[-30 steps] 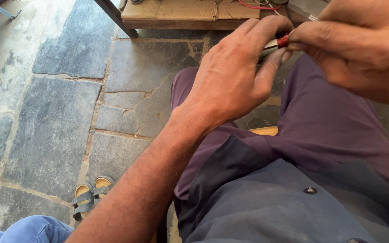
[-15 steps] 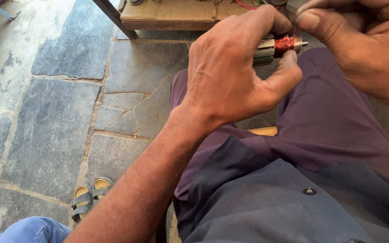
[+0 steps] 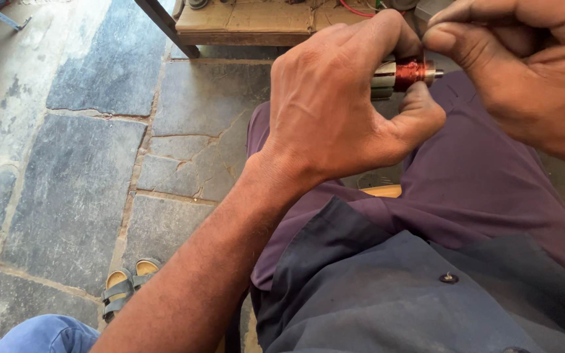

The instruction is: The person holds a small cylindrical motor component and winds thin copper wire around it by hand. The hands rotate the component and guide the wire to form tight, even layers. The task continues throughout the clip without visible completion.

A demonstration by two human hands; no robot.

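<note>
1. The left hand (image 3: 341,98) is raised over the lap, back toward the camera, its fingers curled and its thumb pressed up from below, pinching a small cylindrical metal motor armature wound with reddish copper wire (image 3: 405,73).
2. The armature lies roughly level between the index finger and the thumb; its grey laminated body is half hidden behind the fingers, while the copper winding and a short steel shaft tip stick out to the right.
3. The right hand (image 3: 524,72) sits just beside that shaft end, thumb and forefinger pressed together at the tips. Whether a strand of wire is between them is too fine to tell.
4. Both hands are held above the person's purple trousers (image 3: 479,196), with a dark grey buttoned shirt (image 3: 393,301) nearer the camera.
5. A low wooden desk (image 3: 250,19) stands beyond the hands at the top edge, with red wire lying on it.
6. The floor is grey stone slabs (image 3: 73,196). A pair of tan strapped sandals (image 3: 125,281) lies on it at lower left, near a patch of blue cloth (image 3: 47,336) in the corner.
</note>
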